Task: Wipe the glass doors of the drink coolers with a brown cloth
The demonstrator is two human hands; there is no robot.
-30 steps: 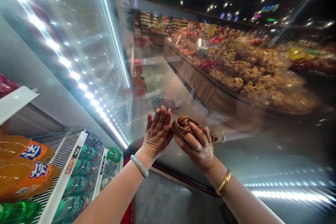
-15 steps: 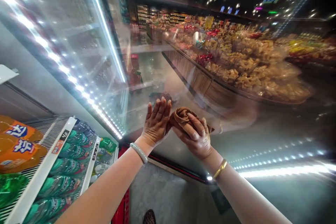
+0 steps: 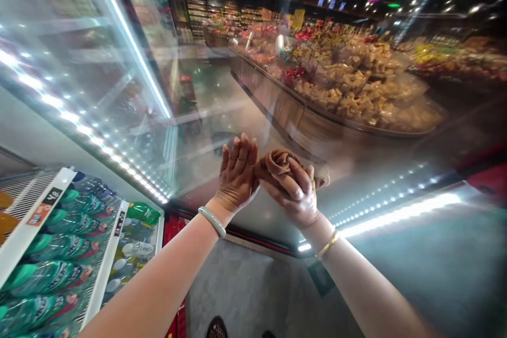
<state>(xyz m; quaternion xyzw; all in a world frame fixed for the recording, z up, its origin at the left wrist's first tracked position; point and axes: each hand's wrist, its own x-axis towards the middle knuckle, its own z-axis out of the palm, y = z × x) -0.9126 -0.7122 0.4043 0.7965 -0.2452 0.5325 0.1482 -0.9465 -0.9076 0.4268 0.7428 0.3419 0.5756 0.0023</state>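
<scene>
- Left hand (image 3: pixel 236 177) is flat and open, fingers together and pointing up, palm pressed against the glass door (image 3: pixel 245 100) of the cooler. It's not gripping anything.
- Right hand (image 3: pixel 295 195) is closed around a bunched-up brown cloth (image 3: pixel 277 161), holding it against the same glass, right beside the left hand. The two hands look like they touch at the thumb side.
- The cloth sits low on the door, near its bottom edge, just above the red frame (image 3: pixel 257 235) that runs along there.
- There's a pale green bangle (image 3: pixel 212 221) on the left wrist and a gold bracelet (image 3: pixel 327 244) on the right.
- The glass is full of reflections: store lights and a long counter piled with snacks.
- Off to the lower left, the cooler shelves (image 3: pixel 106 269) are open to view, packed with green bottles (image 3: pixel 59 280) lying in rows behind price strips.
- A grey floor (image 3: pixel 253 290) shows below the arms.
</scene>
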